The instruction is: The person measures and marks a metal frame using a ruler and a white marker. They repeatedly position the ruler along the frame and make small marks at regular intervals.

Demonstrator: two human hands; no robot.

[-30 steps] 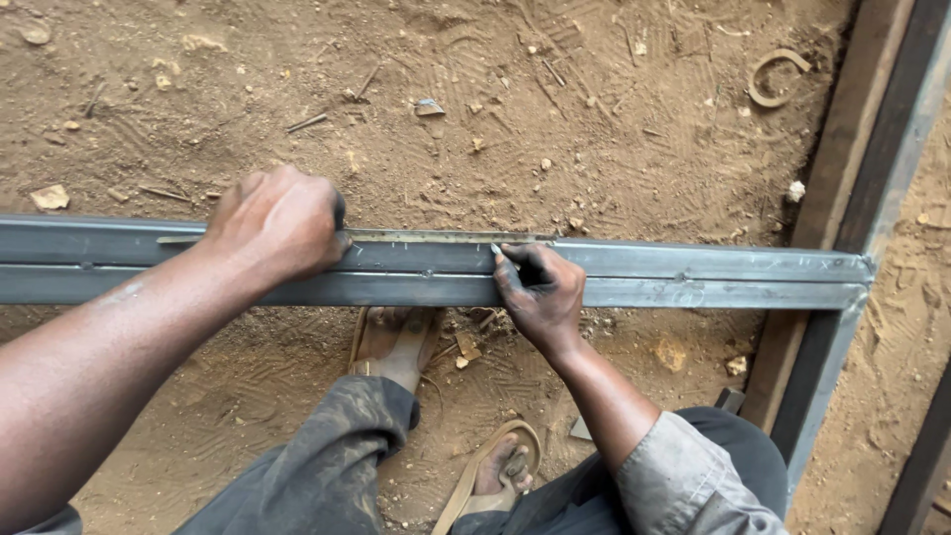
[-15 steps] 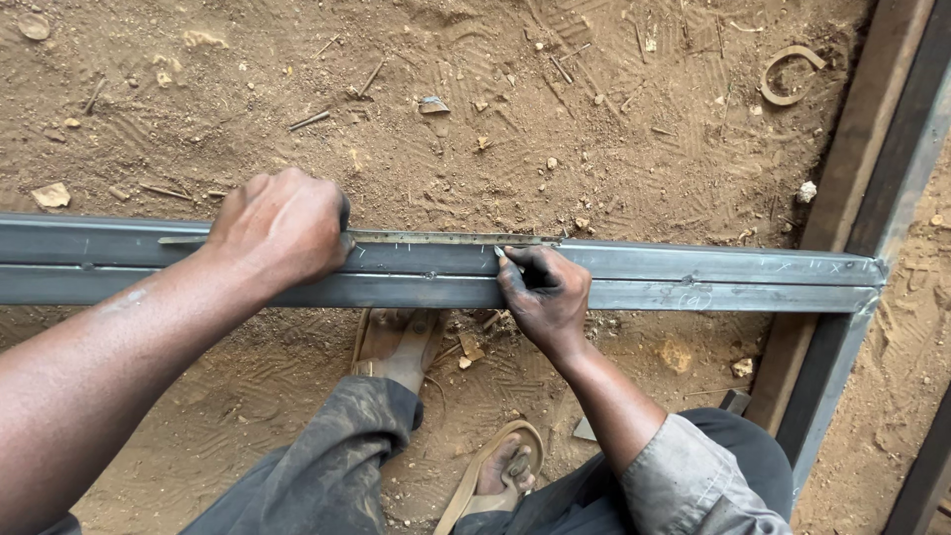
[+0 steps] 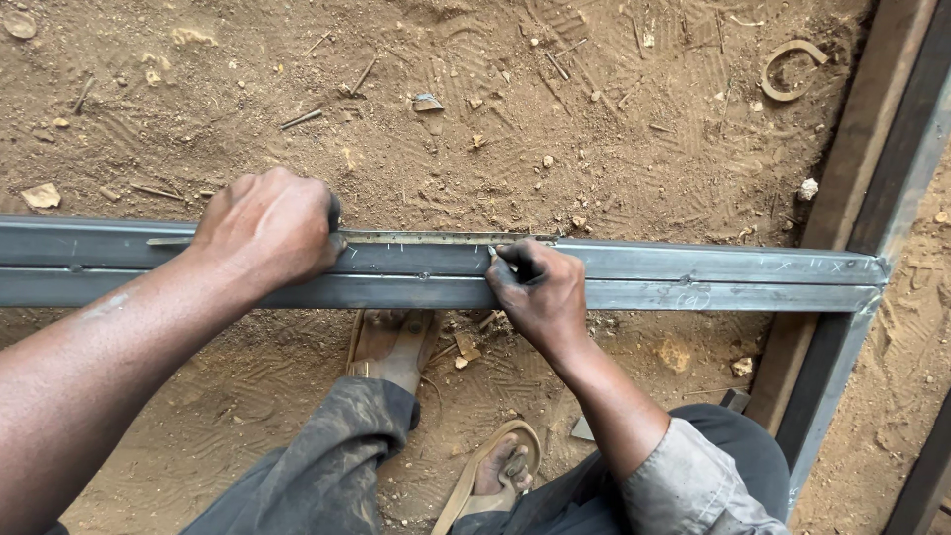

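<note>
Head view, looking down at bare dirt: fingers [image 3: 510, 260] of the right hand [image 3: 540, 297] are pinched together on a small marking tool [image 3: 492, 253], its tip touching the top face of a long grey steel section [image 3: 693, 277]; what kind of marker it is cannot be told at this size. The left hand [image 3: 269, 226], at 9 o'clock from the right, is closed down over one end of a thin metal rule [image 3: 436, 238], pressing it flat along the far edge of the steel; the rule runs toward 3 o'clock and ends just past the marking tip. The steel section lies level across the frame from 9 to 3 o'clock and meets a second steel member [image 3: 842, 367] at a corner at 3 o'clock, beside a dark wooden board [image 3: 872, 119]. By its look the section is stiff, heavy and smooth-faced; it would likely slide little under its own weight, and is best gripped around its edges well clear of the marked stretch. The rule looks light and springy, apt to slip on bare metal unless pinned. At 6 o'clock, two sandalled feet [image 3: 396, 347] and grey trouser legs [image 3: 327, 466] sit on the sandy ground [image 3: 495, 119]; a bent metal hook [image 3: 788, 69] lies at 1 o'clock.
</note>
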